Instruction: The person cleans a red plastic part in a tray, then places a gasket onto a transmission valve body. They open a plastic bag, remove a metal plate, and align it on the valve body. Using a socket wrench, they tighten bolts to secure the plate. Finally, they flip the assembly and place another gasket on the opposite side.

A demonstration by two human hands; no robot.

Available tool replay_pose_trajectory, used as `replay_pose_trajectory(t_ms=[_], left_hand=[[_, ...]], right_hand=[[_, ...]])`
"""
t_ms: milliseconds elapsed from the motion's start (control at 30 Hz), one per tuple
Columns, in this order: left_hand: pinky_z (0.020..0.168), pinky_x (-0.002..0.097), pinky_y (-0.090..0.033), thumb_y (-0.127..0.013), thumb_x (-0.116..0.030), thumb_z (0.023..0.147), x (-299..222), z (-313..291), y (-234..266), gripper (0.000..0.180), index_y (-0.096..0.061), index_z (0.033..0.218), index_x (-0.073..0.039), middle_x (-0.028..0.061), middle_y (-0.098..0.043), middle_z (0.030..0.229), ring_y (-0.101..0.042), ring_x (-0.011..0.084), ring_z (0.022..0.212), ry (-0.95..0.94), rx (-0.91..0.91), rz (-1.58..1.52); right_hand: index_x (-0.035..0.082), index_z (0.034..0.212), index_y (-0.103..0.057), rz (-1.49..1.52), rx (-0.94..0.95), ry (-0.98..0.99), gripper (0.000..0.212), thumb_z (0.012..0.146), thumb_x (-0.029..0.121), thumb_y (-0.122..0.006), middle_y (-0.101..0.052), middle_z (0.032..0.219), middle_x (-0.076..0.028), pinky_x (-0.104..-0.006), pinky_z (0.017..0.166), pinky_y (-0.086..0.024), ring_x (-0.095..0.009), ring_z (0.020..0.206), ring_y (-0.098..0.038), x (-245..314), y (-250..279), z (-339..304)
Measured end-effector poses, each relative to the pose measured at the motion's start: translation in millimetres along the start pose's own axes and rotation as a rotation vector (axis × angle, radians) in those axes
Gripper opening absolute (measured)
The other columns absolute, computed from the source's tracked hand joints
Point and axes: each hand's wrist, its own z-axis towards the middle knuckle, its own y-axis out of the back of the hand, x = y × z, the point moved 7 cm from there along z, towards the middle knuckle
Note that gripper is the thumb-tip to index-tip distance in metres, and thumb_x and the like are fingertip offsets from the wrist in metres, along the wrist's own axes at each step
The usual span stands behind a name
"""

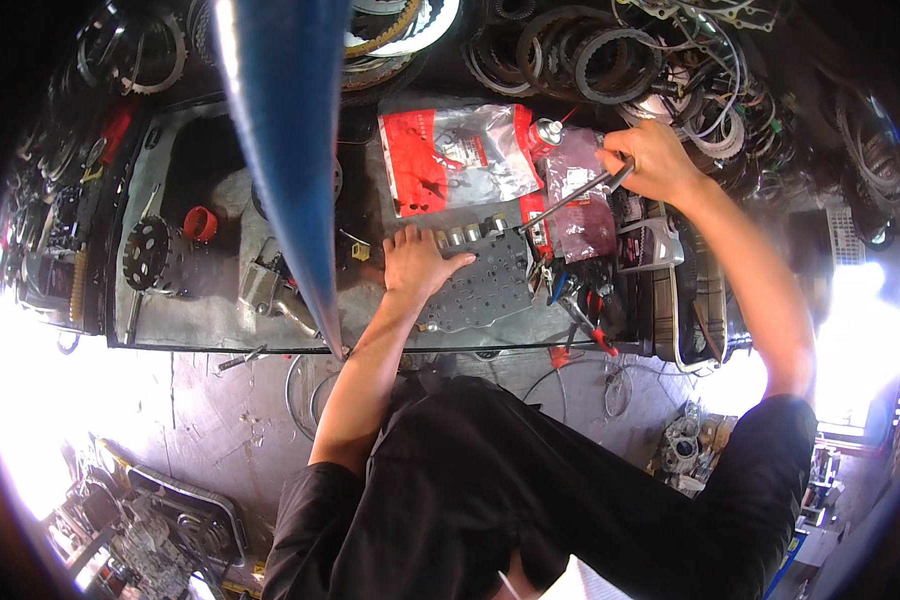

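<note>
A flat grey metal valve body [480, 290], drilled with many small holes, lies on the workbench in front of me. Silvery cylindrical solenoids [473, 233] line its far edge. My left hand [418, 265] grips its left side, thumb across the top face and fingers over the far left corner. Up and to the right, my right hand [652, 162] is closed around the end of a long metal wrench [576, 196]. The wrench slants down to the valve body's far right corner; how its tip sits there is too small to make out.
Beyond the valve body lie a red-and-clear plastic bag [460, 160], a spray can [545, 135] and a pinkish package [580, 200]. Pliers [560, 285] rest at right. A blue post [290, 150] crosses the view at left. Clutch rings [615, 65] are heaped at the back.
</note>
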Motion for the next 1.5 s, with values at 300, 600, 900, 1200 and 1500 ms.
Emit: replay_pose_trajectory(t_ms=[300, 600, 900, 1200, 1500], left_hand=[[0.106, 0.0494, -0.042, -0.058, -0.092, 0.072, 4.2, 7.8, -4.8, 0.107, -0.068, 0.123, 0.002, 0.0189, -0.065, 0.125, -0.06, 0.0343, 0.123, -0.022, 0.083, 0.011], [0.105, 0.0482, -0.042, -0.061, -0.091, 0.07, 5.6, -0.5, -6.5, 0.103, -0.069, 0.118, -0.001, 0.0197, -0.067, 0.121, -0.061, 0.0349, 0.119, -0.002, -0.082, -0.125], [0.106, 0.0474, -0.041, -0.062, -0.09, 0.07, 14.1, 4.3, -24.3, 0.103, -0.069, 0.119, 0.0, 0.0213, -0.067, 0.122, -0.059, 0.0359, 0.121, 0.026, -0.008, -0.112], [0.105, 0.0469, -0.042, -0.063, -0.09, 0.07, 14.6, -2.0, -23.1, 0.102, -0.069, 0.116, 0.0, 0.0229, -0.068, 0.117, -0.06, 0.0373, 0.118, 0.01, -0.023, -0.129], [0.107, 0.0462, -0.04, -0.064, -0.089, 0.07, -0.3, -8.4, 5.7, 0.103, -0.067, 0.121, -0.001, 0.0226, -0.068, 0.119, -0.059, 0.0372, 0.121, 0.025, 0.074, -0.266]], right_hand=[[0.002, 0.071, -0.062, -0.014, 0.013, -0.017, 0.029, 0.09, 0.023, -0.066, -0.057, 0.062, -0.019, -0.0445, 0.055, -0.043, -0.039, 0.057, -0.056, 1.3, -0.2, -4.0], [0.004, 0.076, -0.065, -0.008, -0.09, -0.307, 0.028, 0.091, 0.027, -0.068, -0.063, 0.071, -0.019, -0.0489, 0.064, -0.048, -0.043, 0.073, -0.063, -18.3, -9.8, -16.0], [0.004, 0.081, -0.068, -0.185, -0.307, -0.204, 0.03, 0.095, 0.031, -0.065, -0.064, 0.072, -0.021, -0.0502, 0.066, -0.049, -0.044, 0.072, -0.063, -21.3, -17.0, -28.7], [0.005, 0.08, -0.069, -0.215, -0.364, -0.421, 0.031, 0.095, 0.032, -0.065, -0.068, 0.077, -0.023, -0.0524, 0.067, -0.053, -0.046, 0.076, -0.066, -7.4, -7.1, -16.2], [0.006, 0.083, -0.071, -0.126, -0.324, -0.725, 0.031, 0.096, 0.033, -0.063, -0.07, 0.079, -0.024, -0.0543, 0.071, -0.054, -0.049, 0.078, -0.067, -10.9, -9.9, -32.5]])
